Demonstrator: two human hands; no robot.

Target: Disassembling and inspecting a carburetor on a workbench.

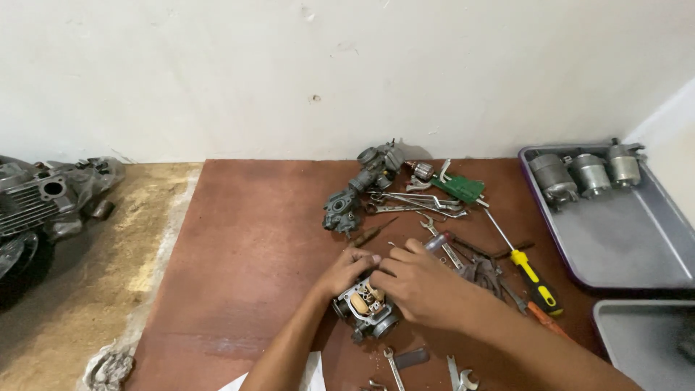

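A grey metal carburetor lies open side up on the red-brown board. My left hand rests on its upper left edge and steadies it. My right hand covers its right side, fingers curled over a small tool with a clear handle; the tip is hidden under my fingers. A dark screwdriver lies just above my left hand.
Other carburetor bodies, several wrenches, a green part and a yellow-handled screwdriver lie on the board. A grey tray at right holds three cylindrical motors. An engine block sits far left.
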